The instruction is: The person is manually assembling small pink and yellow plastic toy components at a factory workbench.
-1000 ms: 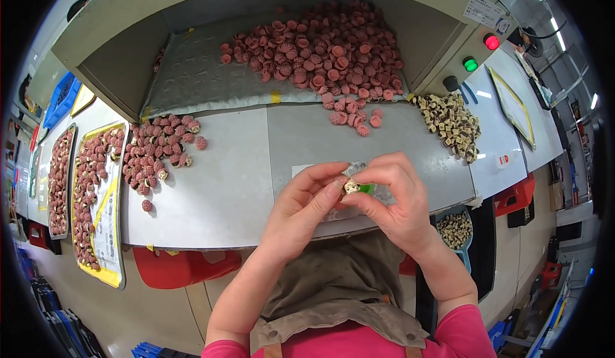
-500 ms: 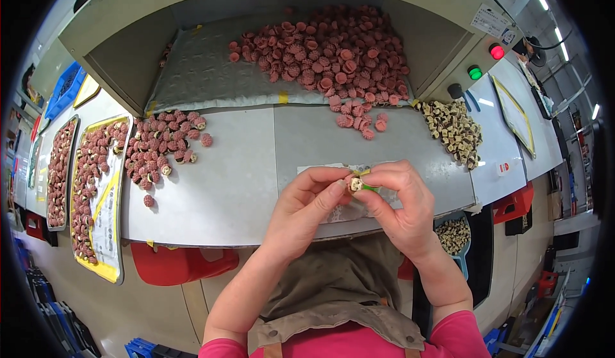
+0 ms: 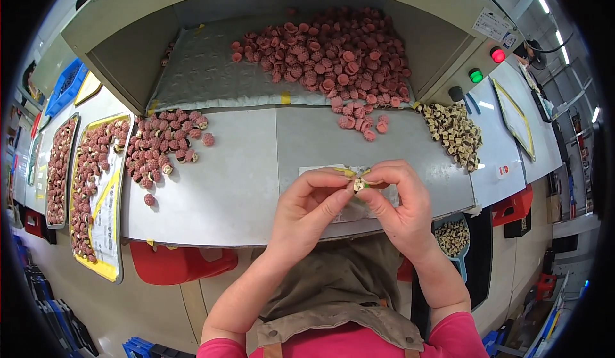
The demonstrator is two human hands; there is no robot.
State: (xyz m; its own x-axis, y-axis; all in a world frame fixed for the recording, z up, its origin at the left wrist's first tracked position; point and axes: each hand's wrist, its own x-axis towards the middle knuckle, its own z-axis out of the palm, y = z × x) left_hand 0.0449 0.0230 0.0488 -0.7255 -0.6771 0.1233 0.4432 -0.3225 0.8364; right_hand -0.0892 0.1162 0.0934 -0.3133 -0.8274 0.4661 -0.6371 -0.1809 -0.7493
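Note:
My left hand and my right hand meet over the near edge of the grey worktable. Both pinch one small cream-and-brown round part between their fingertips. A big heap of pink round parts lies at the back on a grey mat. A few of them have spilled forward, just beyond my hands. A smaller pile of pink parts sits to the left. At the right lies a pile of cream-and-brown parts.
Two trays lined with pink parts stand at the far left. A red and a green lamp sit on a panel at the right. A blue scoop of cream parts hangs below the table edge; a red stool stands under it.
Both hands have stayed together at the table's near edge, with the fingers shifting slightly around the small part. The green bit seen by the right fingers a second ago no longer shows.

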